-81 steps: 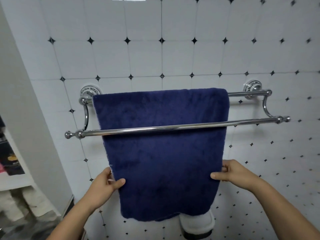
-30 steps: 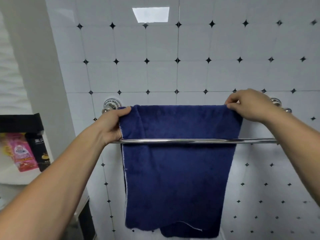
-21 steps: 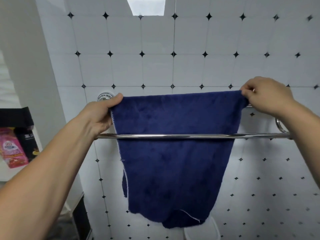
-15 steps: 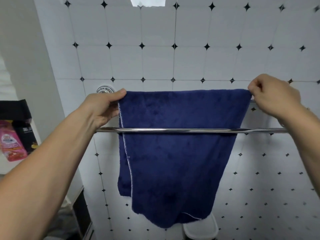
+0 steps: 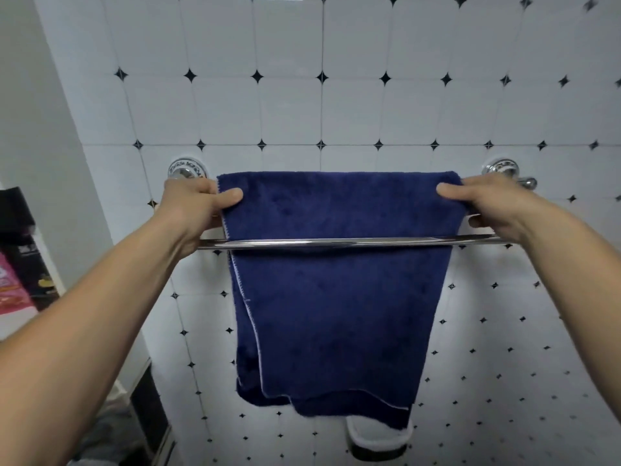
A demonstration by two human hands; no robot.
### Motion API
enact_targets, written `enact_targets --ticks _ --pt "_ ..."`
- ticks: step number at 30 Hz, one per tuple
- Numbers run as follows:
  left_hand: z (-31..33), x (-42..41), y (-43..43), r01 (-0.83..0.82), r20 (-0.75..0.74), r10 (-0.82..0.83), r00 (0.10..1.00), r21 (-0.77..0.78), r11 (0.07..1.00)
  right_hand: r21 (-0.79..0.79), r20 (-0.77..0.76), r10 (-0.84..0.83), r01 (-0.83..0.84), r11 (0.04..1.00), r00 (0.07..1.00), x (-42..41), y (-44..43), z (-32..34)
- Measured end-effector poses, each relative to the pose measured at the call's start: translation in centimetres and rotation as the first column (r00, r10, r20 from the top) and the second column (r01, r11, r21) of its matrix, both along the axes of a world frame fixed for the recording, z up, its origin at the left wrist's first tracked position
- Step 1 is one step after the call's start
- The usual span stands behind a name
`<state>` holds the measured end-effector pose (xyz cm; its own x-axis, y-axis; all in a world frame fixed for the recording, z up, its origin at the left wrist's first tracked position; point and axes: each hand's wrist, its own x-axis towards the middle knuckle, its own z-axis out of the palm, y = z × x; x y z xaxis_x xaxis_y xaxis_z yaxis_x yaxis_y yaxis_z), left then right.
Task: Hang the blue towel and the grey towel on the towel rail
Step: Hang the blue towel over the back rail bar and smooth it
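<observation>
The blue towel (image 5: pixel 336 297) hangs folded over the back bar of a chrome double towel rail (image 5: pixel 336 243) on the tiled wall, behind the front bar. My left hand (image 5: pixel 195 206) pinches the towel's top left corner, thumb on the front face. At the top right corner my right hand (image 5: pixel 487 205) grips the fold the same way. Two layers of the towel hang down, the rear one showing at the lower left. No grey towel is clearly in view.
A white wall fixture (image 5: pixel 379 438) sits on the wall below the towel's lower edge. On the left, a white shelf holds a pink packet (image 5: pixel 10 290) and a black box (image 5: pixel 30 264). Chrome rail mounts (image 5: pixel 186 168) stand at both ends.
Both hands went from the towel's lower sides up to its top corners, lifted and spread the fold, then lowered it onto the back bar. The towel now hangs with its layers offset.
</observation>
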<state>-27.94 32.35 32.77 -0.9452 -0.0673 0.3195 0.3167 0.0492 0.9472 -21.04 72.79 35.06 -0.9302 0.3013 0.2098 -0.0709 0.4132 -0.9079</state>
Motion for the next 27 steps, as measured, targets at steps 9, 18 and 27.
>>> enact_targets --ticks 9,18,27 --pt "1.9 -0.2 0.5 -0.108 -0.042 0.111 0.993 0.084 0.991 -0.018 -0.179 -0.111 0.109 0.994 0.978 0.3 1.1 1.4" --pt "1.7 0.2 0.6 0.048 0.144 -0.059 0.988 0.082 0.995 -0.303 -0.085 0.149 -0.168 0.938 0.985 -0.7 -0.1 -1.3" --pt "2.0 1.1 -1.0 0.036 0.126 0.031 0.992 -0.499 0.866 0.34 0.12 -0.104 0.057 0.939 0.987 1.0 0.9 -0.5"
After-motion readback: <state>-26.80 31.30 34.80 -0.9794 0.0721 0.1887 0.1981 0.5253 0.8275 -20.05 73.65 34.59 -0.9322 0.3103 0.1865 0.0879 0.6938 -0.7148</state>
